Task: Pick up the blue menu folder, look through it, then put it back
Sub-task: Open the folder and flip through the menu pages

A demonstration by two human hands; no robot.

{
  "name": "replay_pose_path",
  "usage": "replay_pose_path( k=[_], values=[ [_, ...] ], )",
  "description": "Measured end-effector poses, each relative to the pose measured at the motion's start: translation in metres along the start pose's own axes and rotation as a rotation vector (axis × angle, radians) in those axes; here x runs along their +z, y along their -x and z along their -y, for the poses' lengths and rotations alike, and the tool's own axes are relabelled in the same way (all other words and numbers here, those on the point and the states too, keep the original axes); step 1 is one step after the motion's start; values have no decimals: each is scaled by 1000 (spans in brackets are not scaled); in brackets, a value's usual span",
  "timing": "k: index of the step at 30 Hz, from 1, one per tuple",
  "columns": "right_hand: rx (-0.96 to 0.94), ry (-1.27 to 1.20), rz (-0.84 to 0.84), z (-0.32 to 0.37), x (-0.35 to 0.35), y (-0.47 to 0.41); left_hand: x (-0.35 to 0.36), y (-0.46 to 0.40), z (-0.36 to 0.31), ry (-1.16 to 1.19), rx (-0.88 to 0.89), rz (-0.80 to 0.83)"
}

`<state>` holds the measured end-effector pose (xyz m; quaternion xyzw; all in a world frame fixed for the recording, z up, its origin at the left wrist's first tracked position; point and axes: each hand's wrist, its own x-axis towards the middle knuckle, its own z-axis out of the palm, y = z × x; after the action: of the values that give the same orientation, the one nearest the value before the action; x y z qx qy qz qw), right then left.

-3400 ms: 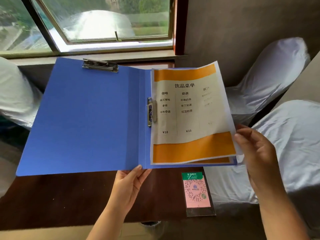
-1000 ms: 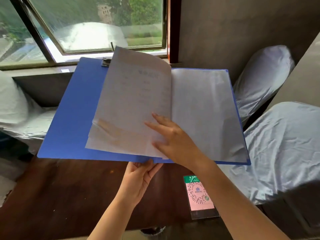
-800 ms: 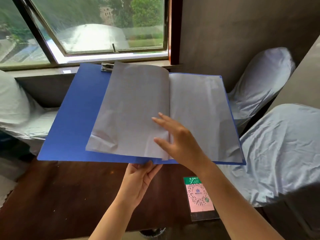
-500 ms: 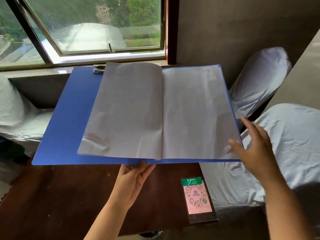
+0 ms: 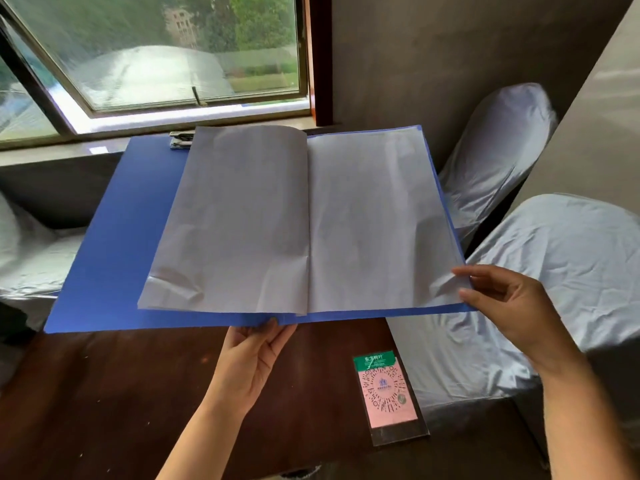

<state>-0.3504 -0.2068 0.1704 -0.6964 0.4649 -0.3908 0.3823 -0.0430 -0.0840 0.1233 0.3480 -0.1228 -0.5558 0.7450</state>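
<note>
1. Both hands are bare, so no gloves, and I can't spot any rings on the left hand [image 5: 251, 362].
2. Right hand [image 5: 512, 306] too: bare wrist, no watch or bracelet.
3. Forearms uncovered, no sleeves in frame.

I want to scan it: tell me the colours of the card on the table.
Head view: the card is pink with a green top band.

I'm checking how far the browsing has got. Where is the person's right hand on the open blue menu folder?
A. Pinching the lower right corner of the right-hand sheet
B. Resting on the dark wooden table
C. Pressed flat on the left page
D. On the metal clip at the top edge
A: the right hand pinches the crumpled lower right corner of the blank white right-hand sheet in the open blue menu folder, while the left hand supports it from below.
</note>
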Motion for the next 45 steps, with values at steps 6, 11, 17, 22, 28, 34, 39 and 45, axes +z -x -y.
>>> replay_pose_path(
  k=[6, 11, 17, 22, 28, 34, 39, 45],
  values=[
    [-24, 85, -153, 6, 19, -5, -5, -1, 0, 9, -8, -17],
    [-54, 176, -190, 7, 28, -7, -3, 2, -3, -12, 6, -7],
    [-147, 540, -327, 17, 34, -7, 0, 5, -1, -13, 12, -14],
    [-107, 30, -280, 42, 31, -2, 3, 5, 1, -2, 0, -20],
    [4, -536, -249, 61, 59, 6, 3, 6, 3, -5, -7, -46],
    [-145, -26, -62, 83, 118, -8, 9, 12, 6, -26, 0, -29],
    [-423, 27, 93, 100, 163, 7, 15, 20, 8, -42, -12, 13],
    [-312, 221, 77, 103, 171, 2, 19, 30, 3, -50, 9, 49]
  ],
)
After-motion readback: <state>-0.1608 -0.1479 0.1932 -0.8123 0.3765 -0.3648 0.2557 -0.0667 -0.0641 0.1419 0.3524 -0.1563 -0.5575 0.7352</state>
